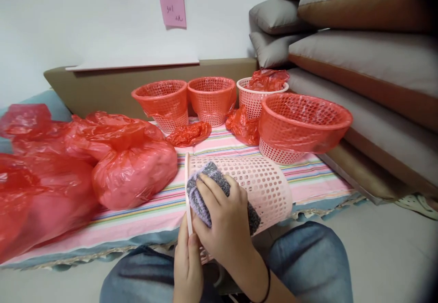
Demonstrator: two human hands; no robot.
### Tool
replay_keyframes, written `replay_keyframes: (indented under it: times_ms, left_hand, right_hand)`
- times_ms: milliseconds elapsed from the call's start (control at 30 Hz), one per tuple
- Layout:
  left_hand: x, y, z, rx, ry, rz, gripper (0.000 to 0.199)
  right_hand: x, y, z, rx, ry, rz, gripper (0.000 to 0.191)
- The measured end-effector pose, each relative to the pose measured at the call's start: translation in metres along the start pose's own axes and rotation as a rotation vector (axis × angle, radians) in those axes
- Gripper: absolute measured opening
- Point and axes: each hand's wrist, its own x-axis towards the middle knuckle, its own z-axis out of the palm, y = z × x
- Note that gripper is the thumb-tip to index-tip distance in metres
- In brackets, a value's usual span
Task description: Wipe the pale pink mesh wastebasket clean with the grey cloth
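A pale pink perforated basket (270,186) lies on its side at the near edge of the striped cloth, its rim facing left. My left hand (188,262) grips that rim from below, thumb on the near side. Pressed against the basket's outer wall near the rim is a grey and lilac cloth (200,202), held under my right hand (224,216). The fingers of my right hand are bent over the cloth, which also shows on the hand's right side.
Red-lined baskets (306,125) stand behind on the striped cloth (143,221), along with a pale basket (251,100) topped by red plastic. Full red bags (137,170) sit at left. Grey cushions (369,61) are stacked at right. Crumpled red bags (190,134) lie between the baskets.
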Motion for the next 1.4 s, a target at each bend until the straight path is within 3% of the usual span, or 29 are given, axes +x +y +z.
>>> replay_keyframes:
  times_ms: [133, 400, 500, 600, 733, 867, 1000, 1067, 1200, 1300, 1400]
  left_hand:
    - [-0.001, -0.001, -0.001, 0.038, 0.008, -0.019, 0.057]
    - [-0.013, 0.009, 0.01, -0.09, 0.066, -0.106, 0.068]
    - [-0.017, 0.011, 0.01, -0.101, 0.043, -0.099, 0.065]
    - [-0.019, 0.011, 0.009, -0.083, 0.031, -0.083, 0.06]
    - [-0.015, 0.013, 0.009, -0.056, 0.046, -0.083, 0.054]
    - [-0.002, 0.02, 0.011, -0.017, 0.081, -0.024, 0.052]
    - [0.008, 0.025, 0.009, -0.076, 0.003, -0.017, 0.05]
    - [0.005, 0.028, 0.008, -0.122, 0.02, -0.068, 0.051]
    - [-0.01, 0.041, 0.003, -0.191, 0.167, -0.193, 0.051]
    - [-0.01, 0.048, -0.006, -0.139, 0.225, -0.109, 0.051]
    - [0.009, 0.049, -0.017, -0.013, 0.183, 0.043, 0.05]
  right_hand:
    - [0.004, 0.024, -0.006, -0.024, 0.004, 0.046, 0.05]
    - [-0.005, 0.132, -0.039, -0.131, 0.144, 0.408, 0.047]
    - [-0.015, 0.168, -0.046, 0.083, 0.208, 0.441, 0.051]
    - [-0.026, 0.189, -0.048, 0.357, 0.248, 0.551, 0.06]
    - [-0.049, 0.191, -0.046, 0.401, 0.316, 0.648, 0.06]
    - [-0.082, 0.186, -0.043, 0.332, 0.359, 0.615, 0.052]
    - [-0.097, 0.187, -0.043, 0.266, 0.36, 0.575, 0.047]
    - [-0.093, 0.188, -0.045, 0.232, 0.356, 0.525, 0.045]
    - [-0.066, 0.182, -0.054, 0.201, 0.342, 0.414, 0.046]
    - [-0.043, 0.173, -0.057, 0.185, 0.312, 0.329, 0.045]
    - [-0.024, 0.164, -0.053, 0.176, 0.28, 0.262, 0.044]
